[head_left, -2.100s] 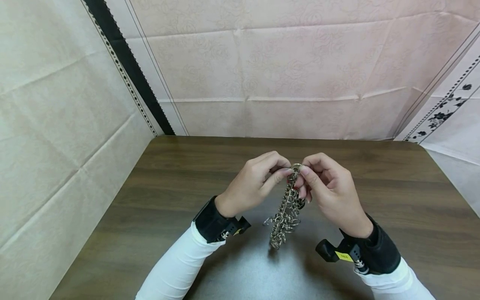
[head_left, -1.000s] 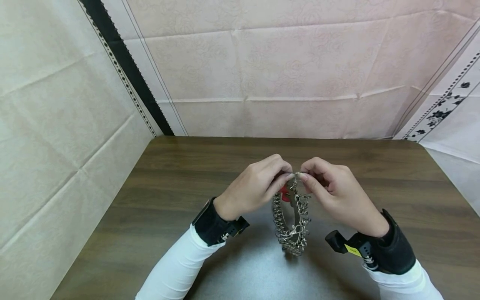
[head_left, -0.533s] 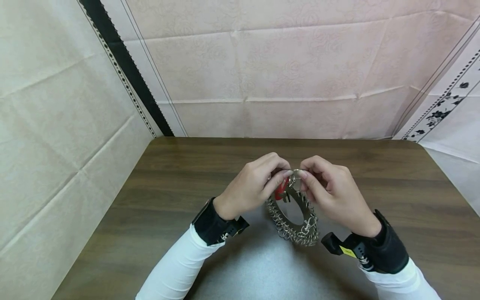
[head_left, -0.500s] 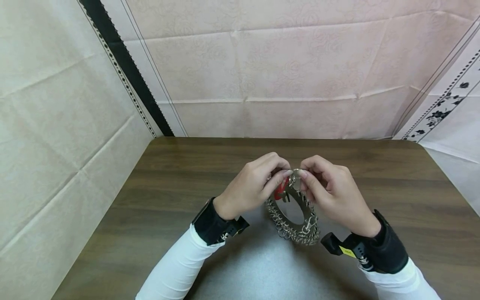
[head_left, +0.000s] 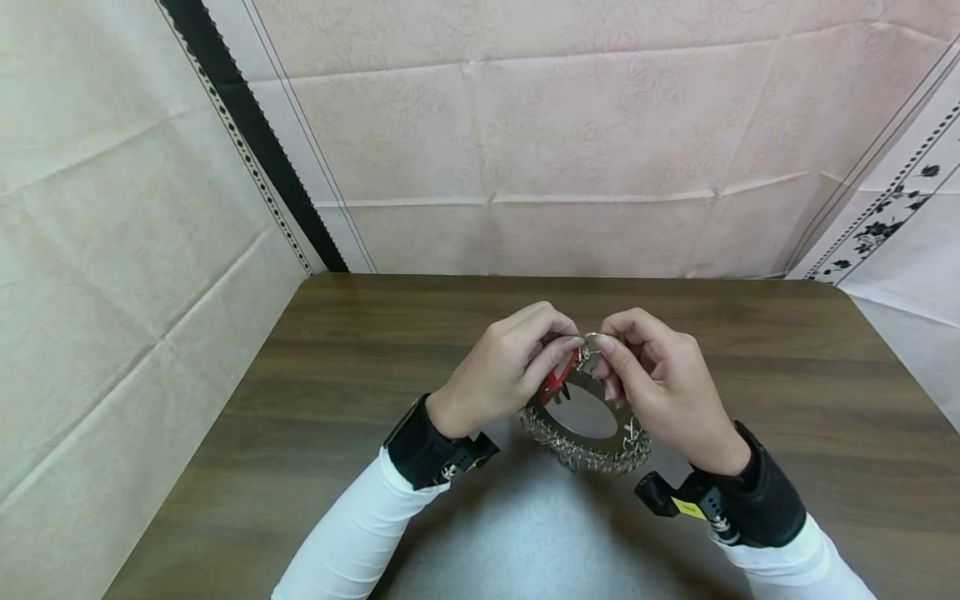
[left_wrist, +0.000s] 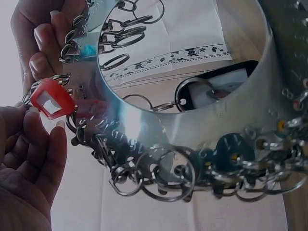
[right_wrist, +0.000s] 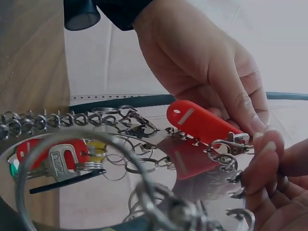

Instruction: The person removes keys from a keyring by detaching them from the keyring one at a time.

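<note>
A flat metal ring plate (head_left: pixel 592 445) with numbered holes hangs tilted below both hands, its rim lined with several small key rings (left_wrist: pixel 166 173). At its top, my left hand (head_left: pixel 510 358) and right hand (head_left: pixel 663 379) pinch one small metal key ring (head_left: pixel 592 337) between thumb and fingertips. A red key tag (right_wrist: pixel 202 122) hangs beside the left fingers, over the plate. Through the plate's hole, the right wrist view shows a silver key (right_wrist: pixel 62 162); in the left wrist view a black-edged flat piece (left_wrist: pixel 248 72) hangs on a ring. The pinch point is partly covered by fingers.
Below the hands lies a brown wooden table (head_left: pixel 360 400), with a bright reflection near its front. Patterned cloth (head_left: pixel 600 133) hangs behind the table. More cloth (head_left: pixel 112 292) hangs at the left side. Black wrist straps with cameras (head_left: pixel 686 500) sit on both wrists.
The plate has turned from edge-on to showing its face and round hole. Its lower edge has swung up a little, and the red tag has come into view. Both hands stay close together at the top.
</note>
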`<state>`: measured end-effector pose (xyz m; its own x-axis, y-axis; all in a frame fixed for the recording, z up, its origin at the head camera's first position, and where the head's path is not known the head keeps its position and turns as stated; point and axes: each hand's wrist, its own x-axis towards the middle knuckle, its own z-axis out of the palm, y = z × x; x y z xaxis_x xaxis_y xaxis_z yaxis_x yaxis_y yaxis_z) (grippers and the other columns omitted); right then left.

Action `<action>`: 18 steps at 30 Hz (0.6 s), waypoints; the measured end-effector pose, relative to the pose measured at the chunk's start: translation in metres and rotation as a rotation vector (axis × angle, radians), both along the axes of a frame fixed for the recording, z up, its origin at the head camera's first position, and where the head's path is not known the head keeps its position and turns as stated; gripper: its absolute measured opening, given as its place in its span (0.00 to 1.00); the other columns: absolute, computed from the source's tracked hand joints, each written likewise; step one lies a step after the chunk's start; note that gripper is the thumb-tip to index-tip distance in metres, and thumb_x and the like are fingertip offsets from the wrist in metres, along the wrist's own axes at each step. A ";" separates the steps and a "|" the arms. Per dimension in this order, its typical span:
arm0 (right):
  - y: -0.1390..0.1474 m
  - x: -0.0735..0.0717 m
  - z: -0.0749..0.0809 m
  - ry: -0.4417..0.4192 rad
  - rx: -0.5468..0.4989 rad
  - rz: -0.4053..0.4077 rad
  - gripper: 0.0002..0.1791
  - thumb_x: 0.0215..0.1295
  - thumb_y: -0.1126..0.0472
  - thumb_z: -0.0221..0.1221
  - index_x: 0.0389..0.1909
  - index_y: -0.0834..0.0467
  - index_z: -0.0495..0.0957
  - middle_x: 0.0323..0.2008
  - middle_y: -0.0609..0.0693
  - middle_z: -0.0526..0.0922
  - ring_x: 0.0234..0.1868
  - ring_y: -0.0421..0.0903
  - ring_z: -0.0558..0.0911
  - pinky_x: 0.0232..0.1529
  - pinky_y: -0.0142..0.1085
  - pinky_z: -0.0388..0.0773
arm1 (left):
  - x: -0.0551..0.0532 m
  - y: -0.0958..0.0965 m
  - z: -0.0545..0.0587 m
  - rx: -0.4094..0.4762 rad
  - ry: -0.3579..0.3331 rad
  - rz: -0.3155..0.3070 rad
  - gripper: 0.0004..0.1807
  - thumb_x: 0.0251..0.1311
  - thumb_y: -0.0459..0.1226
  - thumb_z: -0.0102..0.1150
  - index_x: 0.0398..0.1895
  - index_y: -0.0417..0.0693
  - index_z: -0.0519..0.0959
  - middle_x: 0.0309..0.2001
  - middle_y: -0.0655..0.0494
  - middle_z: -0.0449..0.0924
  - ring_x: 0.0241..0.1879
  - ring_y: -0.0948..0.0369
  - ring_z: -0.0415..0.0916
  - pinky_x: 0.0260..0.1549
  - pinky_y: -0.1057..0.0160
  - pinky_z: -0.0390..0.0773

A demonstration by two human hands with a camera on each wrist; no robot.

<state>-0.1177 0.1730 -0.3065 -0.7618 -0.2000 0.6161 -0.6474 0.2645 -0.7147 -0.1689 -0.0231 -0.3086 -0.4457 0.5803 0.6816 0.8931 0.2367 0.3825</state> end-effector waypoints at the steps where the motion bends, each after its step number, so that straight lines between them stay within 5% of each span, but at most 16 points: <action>1: 0.000 0.000 0.000 0.001 -0.011 0.004 0.04 0.71 0.76 0.54 0.39 0.66 0.75 0.23 0.49 0.77 0.17 0.38 0.74 0.17 0.29 0.72 | 0.000 0.000 0.000 0.002 0.002 0.002 0.02 0.72 0.31 0.57 0.40 0.41 0.77 0.34 0.55 0.76 0.34 0.66 0.72 0.34 0.75 0.74; 18: -0.005 -0.001 -0.003 0.007 -0.213 0.096 0.03 0.71 0.77 0.53 0.37 0.73 0.73 0.23 0.49 0.78 0.18 0.38 0.74 0.17 0.29 0.72 | 0.001 -0.001 -0.001 0.006 0.020 0.004 0.02 0.71 0.31 0.58 0.40 0.40 0.77 0.35 0.54 0.77 0.35 0.65 0.73 0.36 0.74 0.75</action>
